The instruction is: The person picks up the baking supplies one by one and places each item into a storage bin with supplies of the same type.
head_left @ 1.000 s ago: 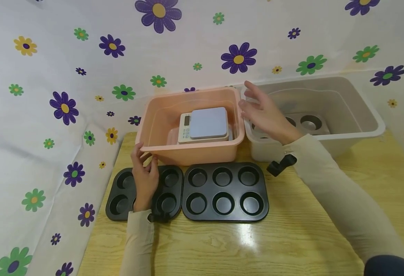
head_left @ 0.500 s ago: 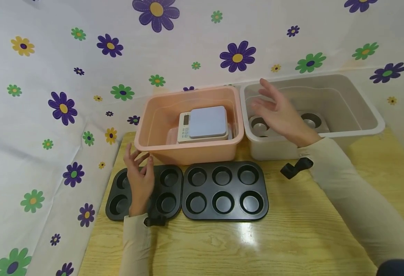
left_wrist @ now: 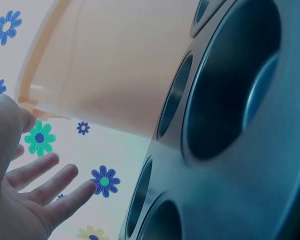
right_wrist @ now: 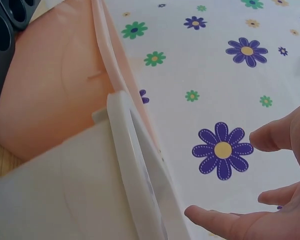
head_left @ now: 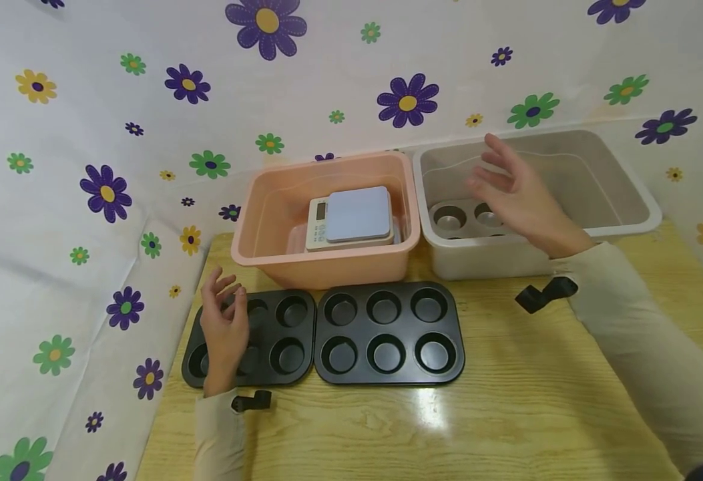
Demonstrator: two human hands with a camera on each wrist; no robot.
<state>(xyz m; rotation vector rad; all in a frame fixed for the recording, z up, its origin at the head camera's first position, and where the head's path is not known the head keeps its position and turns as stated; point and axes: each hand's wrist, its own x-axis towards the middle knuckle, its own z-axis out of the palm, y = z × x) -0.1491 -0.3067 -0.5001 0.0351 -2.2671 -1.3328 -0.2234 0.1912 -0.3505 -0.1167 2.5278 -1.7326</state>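
Observation:
My left hand (head_left: 225, 334) hovers over the left dark muffin tin (head_left: 270, 334), fingers loosely bent and holding nothing. In the left wrist view that hand (left_wrist: 35, 195) is apart from the tin's cups and the pink bin's wall. Over the front of the beige bin (head_left: 477, 260) my right hand (head_left: 525, 197) hangs in the air with spread, relaxed fingers, also holding nothing. Inside the beige bin lies a muffin tin (head_left: 468, 212), partly hidden by the right hand. The pink bin (head_left: 339, 267) holds a kitchen scale (head_left: 357, 215) with a pale blue top.
A second dark muffin tin (head_left: 390, 334) lies beside the left one, in front of the pink bin. Both bins stand side by side on the wooden table (head_left: 351, 434), against a flower-patterned cloth (head_left: 315, 80). A black strap (head_left: 546, 294) sits on the right wrist.
The left hand has come off the pink bin's front left corner and drawn back toward the left. My right hand has moved right, from the bins' adjoining rims to above the beige bin.

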